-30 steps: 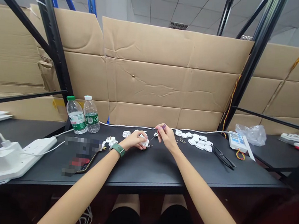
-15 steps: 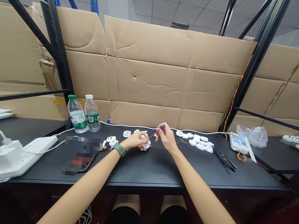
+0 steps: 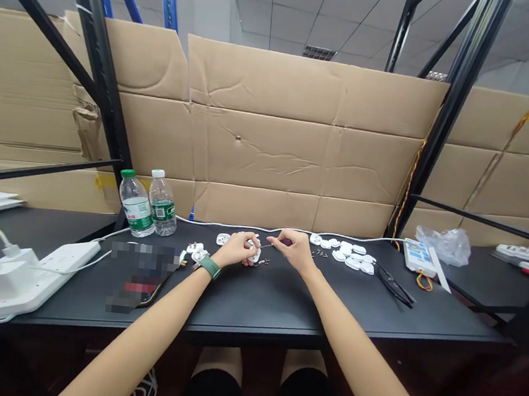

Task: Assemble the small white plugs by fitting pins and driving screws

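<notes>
As left fingers (image 3: 246, 244) clasp a plug (image 3: 255, 257), right fingers (image 3: 295, 236) pinch a screwdriver (image 3: 285, 242) (bottles (image 3: 162, 204) capped).

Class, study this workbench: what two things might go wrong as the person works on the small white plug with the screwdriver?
1. The thin screwdriver in the right hand points towards the left hand that holds the white plug. A slip might jab the fingers.
2. The loose screws lie bare on the black table beside the right hand. A brushing wrist may scatter them.
</notes>
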A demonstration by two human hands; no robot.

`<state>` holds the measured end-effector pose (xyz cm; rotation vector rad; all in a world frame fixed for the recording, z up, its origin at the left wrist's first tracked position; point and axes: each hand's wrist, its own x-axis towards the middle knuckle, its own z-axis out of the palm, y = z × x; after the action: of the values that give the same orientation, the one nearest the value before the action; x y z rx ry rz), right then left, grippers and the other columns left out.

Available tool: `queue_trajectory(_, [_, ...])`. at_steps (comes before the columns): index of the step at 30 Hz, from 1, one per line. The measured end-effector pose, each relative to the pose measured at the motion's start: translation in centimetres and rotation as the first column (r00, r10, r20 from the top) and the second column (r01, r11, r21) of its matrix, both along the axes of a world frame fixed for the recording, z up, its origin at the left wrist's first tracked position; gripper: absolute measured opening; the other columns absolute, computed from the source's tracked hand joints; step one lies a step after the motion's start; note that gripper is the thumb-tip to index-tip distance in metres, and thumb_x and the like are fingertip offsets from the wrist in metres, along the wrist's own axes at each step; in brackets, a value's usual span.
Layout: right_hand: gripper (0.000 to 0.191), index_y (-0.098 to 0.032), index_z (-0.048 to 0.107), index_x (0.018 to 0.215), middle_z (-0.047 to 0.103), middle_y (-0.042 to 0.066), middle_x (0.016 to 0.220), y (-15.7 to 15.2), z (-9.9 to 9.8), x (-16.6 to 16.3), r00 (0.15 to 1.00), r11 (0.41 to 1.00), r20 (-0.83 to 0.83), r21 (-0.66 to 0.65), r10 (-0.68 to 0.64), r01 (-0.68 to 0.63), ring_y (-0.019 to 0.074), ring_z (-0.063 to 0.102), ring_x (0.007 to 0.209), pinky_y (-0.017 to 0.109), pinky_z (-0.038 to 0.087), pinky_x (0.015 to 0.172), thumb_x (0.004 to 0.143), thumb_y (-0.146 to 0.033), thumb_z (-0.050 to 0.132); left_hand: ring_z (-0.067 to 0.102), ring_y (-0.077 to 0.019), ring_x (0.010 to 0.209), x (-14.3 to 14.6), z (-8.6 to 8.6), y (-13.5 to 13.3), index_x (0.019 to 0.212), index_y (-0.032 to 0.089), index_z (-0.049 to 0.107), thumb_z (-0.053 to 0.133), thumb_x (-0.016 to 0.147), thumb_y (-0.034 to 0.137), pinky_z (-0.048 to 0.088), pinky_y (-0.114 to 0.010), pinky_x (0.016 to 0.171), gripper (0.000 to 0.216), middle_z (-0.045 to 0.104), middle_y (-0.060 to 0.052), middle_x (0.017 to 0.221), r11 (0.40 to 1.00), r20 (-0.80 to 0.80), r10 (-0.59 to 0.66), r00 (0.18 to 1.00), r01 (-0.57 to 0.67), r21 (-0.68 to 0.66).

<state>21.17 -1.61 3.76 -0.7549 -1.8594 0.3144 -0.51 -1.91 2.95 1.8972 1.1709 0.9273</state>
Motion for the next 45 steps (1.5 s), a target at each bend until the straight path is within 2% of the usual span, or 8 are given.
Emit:
queue_trajectory(5, [0.042,-0.021,0.056,0.073,0.059,0.001,0.065,-0.7,0.5,-0.1,0.953,0.972,0.236,0.183,-0.191,0.149,0.0153,0.053,0.06,0.027,0.036,0.063,0.102,-0.05,0.046,0.069,-0.0178,0.057,-0.4,0.7,-0.1,0.091,0.02,0.062,0.059,0.083,0.028,0.05,-0.025,0.054,0.012,0.07,-0.002,0.067,0.96,-0.052,0.137,0.989,-0.119,0.255])
queue_trajectory(9, [0.022,-0.018,0.058,0.102,0.067,0.006,0.087,-1.6,0.8,-0.6,0.908,0.947,0.317,0.252,-0.275,0.199,0.0188,0.062,0.076,0.027,0.039,0.068,0.102,-0.039,0.049,0.061,-0.0145,0.057,-1.1,1.1,0.1,0.089,0.022,0.063,0.058,0.083,0.024,0.045,-0.024,0.061,0.008,0.066,0.001,0.065,0.826,-0.11,0.344,0.933,-0.245,0.507])
queue_trajectory(15, [0.028,-0.018,0.062,0.098,0.07,0.01,0.093,-1.0,0.2,-1.0,0.849,0.931,0.421,0.309,-0.319,0.196,0.0199,0.065,0.086,0.026,0.042,0.074,0.107,-0.034,0.04,0.059,-0.0159,0.061,-1.2,1.3,0.1,0.09,0.024,0.064,0.055,0.086,0.023,0.039,-0.024,0.064,0.01,0.064,0.001,0.067,0.733,-0.21,0.492,0.845,-0.272,0.623])
queue_trajectory(21, [0.03,-0.018,0.063,0.101,0.071,0.008,0.081,-1.1,-0.1,-1.8,0.812,0.952,0.496,0.152,-0.306,0.266,0.0193,0.066,0.072,0.026,0.036,0.064,0.107,-0.036,0.039,0.06,-0.0163,0.061,-1.3,1.6,0.1,0.091,0.024,0.064,0.055,0.087,0.024,0.038,-0.025,0.065,0.01,0.064,0.001,0.066,0.706,-0.185,0.515,0.837,-0.292,0.645])
queue_trajectory(37, [0.026,-0.02,0.068,0.092,0.06,0.001,0.067,-0.8,-0.2,-2.1,0.993,0.982,0.11,-0.188,0.051,-0.03,0.0147,0.053,0.06,0.026,0.038,0.062,0.098,-0.037,0.049,0.064,-0.0176,0.064,-1.6,1.7,0.1,0.094,0.025,0.066,0.055,0.087,0.023,0.039,-0.025,0.065,0.013,0.067,0.001,0.069,0.715,-0.227,0.496,0.838,-0.246,0.655])
queue_trajectory(39, [0.032,-0.019,0.068,0.091,0.044,-0.005,0.055,-0.8,0.0,-2.0,0.986,0.901,-0.053,-0.401,0.157,-0.164,0.011,0.039,0.047,0.024,0.032,0.051,0.096,-0.045,0.05,0.064,-0.0176,0.064,-1.6,1.8,0.0,0.094,0.025,0.067,0.055,0.087,0.023,0.04,-0.025,0.065,0.014,0.068,0.001,0.07,0.716,-0.229,0.488,0.842,-0.236,0.657])
queue_trajectory(41, [0.037,-0.018,0.066,0.094,0.023,-0.01,0.051,-0.7,0.2,-1.6,0.938,0.726,-0.245,-0.595,0.246,-0.345,0.0076,0.019,0.041,0.021,0.021,0.042,0.094,-0.052,0.052,0.064,-0.0172,0.064,-1.6,1.8,0.0,0.095,0.025,0.067,0.055,0.087,0.024,0.04,-0.025,0.065,0.014,0.068,0.001,0.07,0.708,-0.212,0.482,0.85,-0.236,0.665])
queue_trajectory(45, [0.042,-0.018,0.06,0.098,0.013,-0.014,0.055,-0.5,0.3,-0.6,0.83,0.437,-0.467,-0.706,0.304,-0.557,0.0059,0.005,0.045,0.02,0.01,0.039,0.088,-0.059,0.059,0.063,-0.0164,0.063,-1.3,1.9,0.0,0.096,0.025,0.068,0.054,0.089,0.026,0.04,-0.025,0.065,0.015,0.067,0.001,0.068,0.687,-0.164,0.481,0.861,-0.254,0.681])
